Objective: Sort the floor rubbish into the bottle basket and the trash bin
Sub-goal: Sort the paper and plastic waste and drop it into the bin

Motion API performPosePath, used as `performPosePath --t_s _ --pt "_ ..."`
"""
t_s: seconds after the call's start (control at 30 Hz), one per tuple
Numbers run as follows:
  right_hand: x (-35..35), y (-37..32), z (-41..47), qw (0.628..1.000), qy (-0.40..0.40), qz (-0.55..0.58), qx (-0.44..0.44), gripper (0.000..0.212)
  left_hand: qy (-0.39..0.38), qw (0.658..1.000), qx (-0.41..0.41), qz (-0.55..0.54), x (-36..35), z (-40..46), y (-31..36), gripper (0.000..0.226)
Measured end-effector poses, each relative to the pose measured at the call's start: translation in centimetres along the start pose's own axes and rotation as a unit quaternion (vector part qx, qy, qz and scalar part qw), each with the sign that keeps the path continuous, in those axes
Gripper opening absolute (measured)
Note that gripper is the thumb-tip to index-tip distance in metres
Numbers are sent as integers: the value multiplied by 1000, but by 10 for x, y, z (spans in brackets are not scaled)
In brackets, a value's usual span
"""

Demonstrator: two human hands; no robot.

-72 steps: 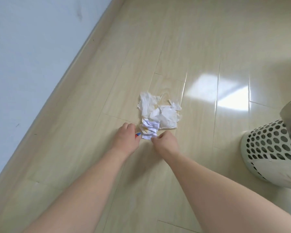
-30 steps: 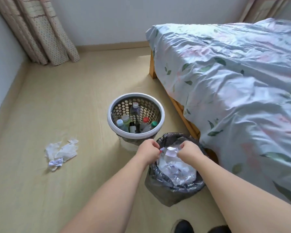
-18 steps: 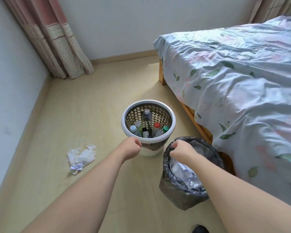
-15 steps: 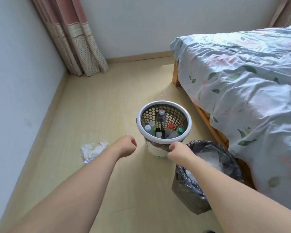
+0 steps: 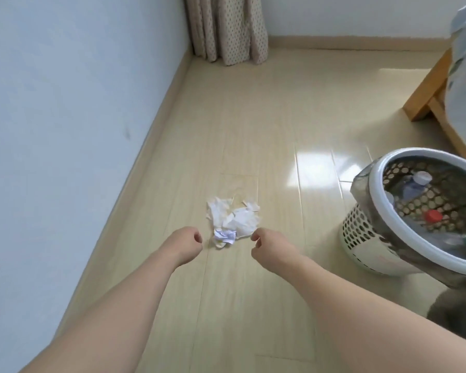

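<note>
We reach both hands, left grip (image 5: 184, 244) and right grip (image 5: 271, 246) loosely curled and empty, toward the crumpled paper (image 5: 233, 224) at twelve o'clock (bottle basket (image 5: 374, 184) at three); next, pinch and lift it.

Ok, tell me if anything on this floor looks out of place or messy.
Yes: a heap of crumpled white paper and tissue lies loose on the floor, left of the bottle basket. Neither the left hand nor the right hand touches it. Nothing else looks odd.
</note>
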State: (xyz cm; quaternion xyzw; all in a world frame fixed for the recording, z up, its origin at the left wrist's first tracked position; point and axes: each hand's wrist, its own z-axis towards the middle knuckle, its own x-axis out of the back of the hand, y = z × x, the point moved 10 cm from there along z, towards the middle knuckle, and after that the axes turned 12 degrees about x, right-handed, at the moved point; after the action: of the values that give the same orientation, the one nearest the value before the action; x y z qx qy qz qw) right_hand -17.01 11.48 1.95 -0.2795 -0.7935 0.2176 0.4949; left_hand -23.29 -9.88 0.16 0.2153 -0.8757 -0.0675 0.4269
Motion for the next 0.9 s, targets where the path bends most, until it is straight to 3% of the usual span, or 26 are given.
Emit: performPosePath --t_s 0.23,0.43,0.6,0.73,0.83,0.9 --pt "-63 15 118 989 -1 -135 67 30 -37 991 53 -120 -89 102 -44 16" --pt "-106 8 167 964 3 -226 143 22 25 974 72 -216 -100 121 -70 12" --pt "-107 9 171 956 12 -251 153 13 50 979 62 -190 -99 122 -70 18" --pt "-80 27 152 977 73 -162 119 17 109 990 40 -86 -97 128 -40 42" --pt "-58 61 124 984 93 -133 70 26 166 983 71 -43 -98 125 -20 55" --pt "-49 88 102 986 85 -136 37 26 161 981 102 -30 -105 124 -17 48"
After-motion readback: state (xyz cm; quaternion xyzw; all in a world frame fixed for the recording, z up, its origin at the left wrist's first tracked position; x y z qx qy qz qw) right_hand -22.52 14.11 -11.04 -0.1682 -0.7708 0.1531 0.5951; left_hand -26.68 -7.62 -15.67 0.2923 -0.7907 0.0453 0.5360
